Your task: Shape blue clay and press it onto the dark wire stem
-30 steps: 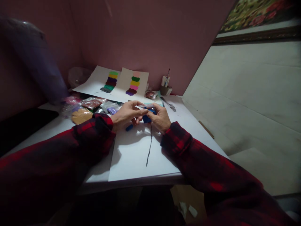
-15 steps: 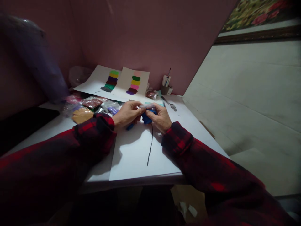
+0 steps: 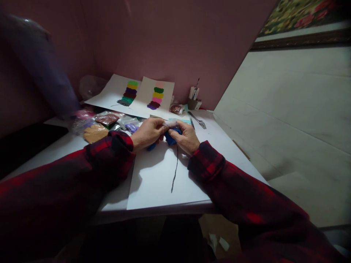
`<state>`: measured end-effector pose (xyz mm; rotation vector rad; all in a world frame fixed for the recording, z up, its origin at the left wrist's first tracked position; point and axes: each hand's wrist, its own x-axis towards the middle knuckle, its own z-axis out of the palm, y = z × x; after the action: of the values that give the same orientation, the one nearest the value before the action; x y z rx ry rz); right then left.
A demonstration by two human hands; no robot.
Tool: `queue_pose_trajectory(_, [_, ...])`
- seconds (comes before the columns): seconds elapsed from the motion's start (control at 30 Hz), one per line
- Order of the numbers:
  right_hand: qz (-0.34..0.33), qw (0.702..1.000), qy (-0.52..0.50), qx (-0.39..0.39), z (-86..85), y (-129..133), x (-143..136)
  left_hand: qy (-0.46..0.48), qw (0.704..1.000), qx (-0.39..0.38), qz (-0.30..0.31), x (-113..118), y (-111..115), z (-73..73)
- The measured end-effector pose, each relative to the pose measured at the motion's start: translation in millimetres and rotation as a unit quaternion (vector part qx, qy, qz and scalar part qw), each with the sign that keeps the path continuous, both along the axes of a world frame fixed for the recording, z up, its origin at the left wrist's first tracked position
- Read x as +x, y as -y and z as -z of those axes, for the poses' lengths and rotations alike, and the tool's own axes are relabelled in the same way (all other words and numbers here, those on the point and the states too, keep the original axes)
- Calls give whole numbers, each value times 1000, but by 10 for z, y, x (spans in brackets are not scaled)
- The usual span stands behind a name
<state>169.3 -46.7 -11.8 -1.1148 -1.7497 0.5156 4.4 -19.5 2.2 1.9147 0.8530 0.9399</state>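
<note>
Both hands meet over a white sheet [image 3: 153,186] on the table. My left hand [image 3: 148,134] pinches the left side of a small clear plastic bag [image 3: 172,124]. The bag's right side is between the fingers of my right hand [image 3: 185,137], with a blue lump [image 3: 170,139] below it, against the right fingers. Another bit of blue [image 3: 151,147] shows under my left hand. A dark wavy line [image 3: 174,170] runs down the sheet beneath the right hand. Whether the blue lump is inside the bag cannot be made out.
Bags of coloured material [image 3: 106,118] and a tan piece [image 3: 95,133] lie at left. Two sheets with coloured bands [image 3: 164,91] lean at the back. A fork [image 3: 201,124] and a brush holder [image 3: 193,103] are at back right. A dark flat object [image 3: 33,146] lies far left.
Both hands stay in nearly the same place. The clear plastic between the fingers has shifted slightly, and the view has moved very little.
</note>
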Motion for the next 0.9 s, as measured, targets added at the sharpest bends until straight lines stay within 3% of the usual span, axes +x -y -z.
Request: queue_pose_trajectory(0.9, [0,997,71,36,-52,54,-7,-24,999,34,-13,7,-13,14])
